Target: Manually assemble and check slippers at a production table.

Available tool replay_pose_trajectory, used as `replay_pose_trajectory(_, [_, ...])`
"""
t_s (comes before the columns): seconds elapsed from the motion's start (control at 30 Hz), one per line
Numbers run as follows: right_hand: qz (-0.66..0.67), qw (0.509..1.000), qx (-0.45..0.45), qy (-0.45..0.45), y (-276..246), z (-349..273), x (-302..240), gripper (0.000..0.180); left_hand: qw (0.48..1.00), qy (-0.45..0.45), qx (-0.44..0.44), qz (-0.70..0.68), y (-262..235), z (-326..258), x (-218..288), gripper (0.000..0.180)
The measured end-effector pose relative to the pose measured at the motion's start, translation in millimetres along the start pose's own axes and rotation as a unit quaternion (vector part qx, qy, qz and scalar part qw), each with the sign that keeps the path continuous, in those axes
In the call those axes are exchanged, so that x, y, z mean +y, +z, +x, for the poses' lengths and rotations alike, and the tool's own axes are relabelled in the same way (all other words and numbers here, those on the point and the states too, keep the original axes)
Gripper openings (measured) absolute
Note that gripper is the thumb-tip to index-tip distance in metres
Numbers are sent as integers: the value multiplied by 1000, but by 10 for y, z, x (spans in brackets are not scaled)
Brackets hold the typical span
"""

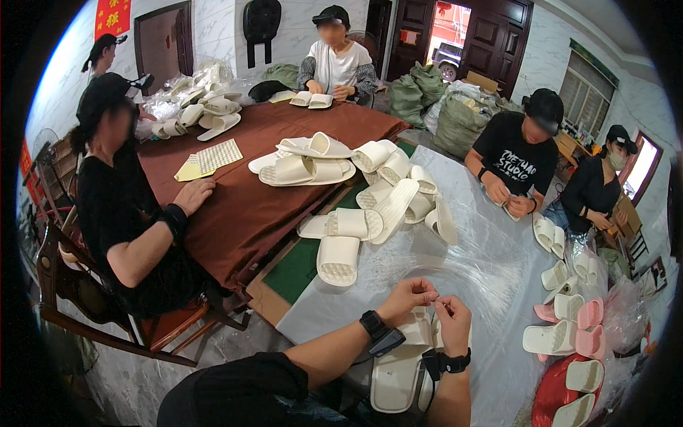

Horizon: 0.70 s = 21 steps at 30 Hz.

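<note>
My left hand point(407, 300) and my right hand point(454, 324) meet fingertip to fingertip above the near part of the plastic-covered table point(491, 285). Both are closed in a pinch; whatever lies between the fingers is too small to make out. Just below them rests a pair of cream slippers point(395, 384), toes away from me, partly hidden by my hands and right wrist. Beyond my left hand, a single cream slipper point(337, 262) lies at the near end of a loose heap of cream slippers point(398, 206).
A brown-covered table point(235, 235) adjoins at the left, bearing more slippers and a sticker sheet point(219, 155). Co-workers sit around, one at the left point(117, 192), one across at the right point(523, 149). Pink slippers point(589, 327) and cream ones line the right side, near a red stool point(551, 388).
</note>
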State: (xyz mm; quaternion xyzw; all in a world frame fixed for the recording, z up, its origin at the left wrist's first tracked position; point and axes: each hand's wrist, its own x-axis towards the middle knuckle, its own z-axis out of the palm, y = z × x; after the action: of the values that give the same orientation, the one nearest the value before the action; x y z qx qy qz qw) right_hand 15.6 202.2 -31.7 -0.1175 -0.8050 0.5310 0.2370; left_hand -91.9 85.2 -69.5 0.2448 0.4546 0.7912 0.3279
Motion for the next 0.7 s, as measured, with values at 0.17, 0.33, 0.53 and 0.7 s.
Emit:
replay_pose_trajectory(0.17, [-3,1000,-3,0,1,4,-6,12,1000,-6,-9,-18,-5,8,3,12])
replay_pose_trajectory(0.33, [-5,1000,-19,-1,-5,-1,-60,12,998,-6,-34,-54,-12,11,-2,11])
replay_pose_trajectory(0.53, [-7,1000,-15,-4,6,-4,-116,12,999,4,-7,-44,-26,9,-2,11])
replay_pose_trajectory(0.7, [-1,1000,-16,-3,-7,-10,-90,13,999,-13,-15,-42,-1,-8,36,12])
